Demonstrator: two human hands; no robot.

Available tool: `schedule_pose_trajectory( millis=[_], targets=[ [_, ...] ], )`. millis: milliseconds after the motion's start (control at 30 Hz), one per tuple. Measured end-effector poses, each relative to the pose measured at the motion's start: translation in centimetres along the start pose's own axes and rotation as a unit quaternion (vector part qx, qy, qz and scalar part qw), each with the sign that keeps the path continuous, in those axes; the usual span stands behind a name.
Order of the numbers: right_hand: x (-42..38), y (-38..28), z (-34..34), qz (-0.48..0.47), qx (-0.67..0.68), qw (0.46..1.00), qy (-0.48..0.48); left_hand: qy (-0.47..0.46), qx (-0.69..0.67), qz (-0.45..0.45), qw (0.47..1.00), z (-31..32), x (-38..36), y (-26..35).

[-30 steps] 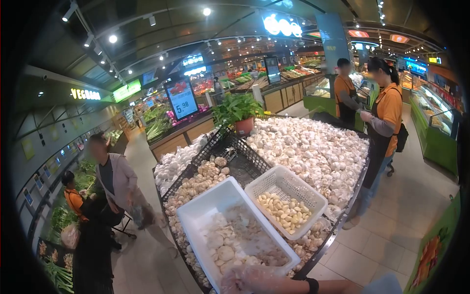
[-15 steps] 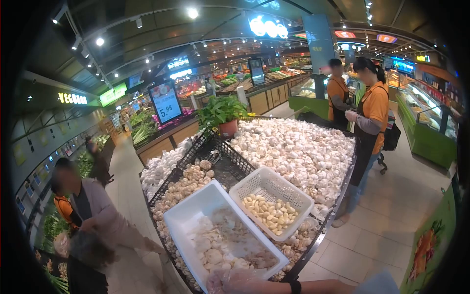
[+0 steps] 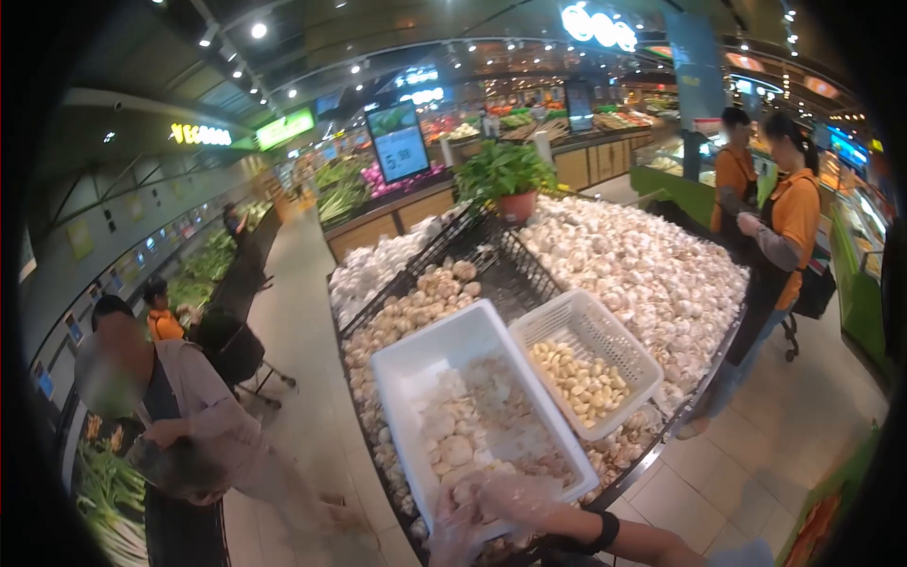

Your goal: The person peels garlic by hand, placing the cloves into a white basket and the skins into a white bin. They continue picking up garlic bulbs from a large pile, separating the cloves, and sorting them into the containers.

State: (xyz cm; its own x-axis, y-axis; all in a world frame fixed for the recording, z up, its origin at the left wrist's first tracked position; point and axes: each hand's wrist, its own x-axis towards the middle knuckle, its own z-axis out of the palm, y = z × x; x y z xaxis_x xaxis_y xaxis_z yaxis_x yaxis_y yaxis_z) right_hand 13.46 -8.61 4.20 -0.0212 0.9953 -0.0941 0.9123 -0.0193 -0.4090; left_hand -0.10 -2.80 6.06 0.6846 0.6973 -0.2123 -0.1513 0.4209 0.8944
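Observation:
My right hand (image 3: pixel 510 497), in a clear plastic glove with a black band at the wrist, is over the near end of a white tub (image 3: pixel 385 364). Against its fingertips, at the tub's near left corner, is my left hand (image 3: pixel 455 529), also gloved. The fingers of both look closed together; what lies between them is hidden. Garlic bulbs (image 3: pixel 455 450) and loose papery skins (image 3: pixel 505 402) lie in the tub. Touching the tub on the right, a white perforated basket (image 3: pixel 635 364) holds peeled garlic cloves (image 3: pixel 581 378).
Heaped garlic (image 3: pixel 642 274) covers the stand around a black crate (image 3: pixel 515 274) and a potted plant (image 3: pixel 517 206). Two people in orange shirts (image 3: pixel 792 222) stand beyond its right side. Another person in a pale jacket (image 3: pixel 213 387) is in the left aisle, near a dark cart (image 3: pixel 231 345).
The view has swung left, so the stand appears further right. My left hand has come into view and met my right hand, which is now higher over the tub.

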Motion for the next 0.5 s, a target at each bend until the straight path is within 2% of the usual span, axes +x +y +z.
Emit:
schedule_pose_trajectory(
  millis=[33, 67, 100, 133, 167, 200, 233, 300, 333, 367, 400, 467, 500],
  targets=[
    [-0.4, 0.0, 0.0, -0.009, 0.004, 1.0, -0.007, -0.051, -0.015, 0.014, 0.998, -0.7, 0.4, -0.4],
    [-0.8, -0.3, 0.0, 0.056, 0.067, 0.988, 0.127, -0.103, -0.028, 0.028, 0.994, -1.4, 1.0, -0.9],
    [-1.2, -0.6, -0.3, 0.124, 0.129, 0.95, 0.257, -0.127, 0.266, 0.246, 0.923, -2.4, 1.5, -1.1],
    [-1.7, -0.9, -1.2, 0.12, 0.133, 0.952, 0.25, -0.118, 0.268, 0.241, 0.925, -3.1, 1.4, -1.5],
    [-2.3, -1.3, -2.5, 0.185, 0.194, 0.933, 0.239, -0.071, 0.406, 0.308, 0.857, -2.9, 1.3, -0.9],
    [-2.6, -1.4, -3.4, 0.251, 0.253, 0.907, 0.225, -0.025, 0.534, 0.362, 0.764, -2.7, 1.2, -0.5],
    [-2.8, -1.2, -3.4, 0.253, 0.259, 0.907, 0.214, -0.022, 0.537, 0.35, 0.767, -2.6, 1.0, -0.2],
    [-3.2, -0.9, -2.8, 0.217, 0.297, 0.888, 0.276, -0.066, 0.533, 0.29, 0.792, -2.1, 0.7, 0.3],
    [-3.3, -1.0, -2.7, 0.222, 0.305, 0.887, 0.266, -0.088, 0.53, 0.26, 0.802, -2.1, 0.5, 0.2],
    [-3.3, -1.0, -2.7, 0.174, 0.31, 0.885, 0.302, -0.101, 0.496, 0.33, 0.797, -2.1, 0.8, -0.4],
    [-3.3, -1.1, -2.8, 0.125, 0.311, 0.879, 0.34, -0.101, 0.498, 0.324, 0.798, -2.1, 0.6, -0.5],
    [-3.2, -1.0, -2.3, 0.133, 0.313, 0.88, 0.331, -0.11, 0.428, 0.268, 0.856, -1.6, 0.2, -0.3],
    [-2.8, -0.7, -1.6, 0.137, 0.35, 0.866, 0.331, -0.109, 0.428, 0.268, 0.856, -1.5, 0.5, -0.6]
  ],
)
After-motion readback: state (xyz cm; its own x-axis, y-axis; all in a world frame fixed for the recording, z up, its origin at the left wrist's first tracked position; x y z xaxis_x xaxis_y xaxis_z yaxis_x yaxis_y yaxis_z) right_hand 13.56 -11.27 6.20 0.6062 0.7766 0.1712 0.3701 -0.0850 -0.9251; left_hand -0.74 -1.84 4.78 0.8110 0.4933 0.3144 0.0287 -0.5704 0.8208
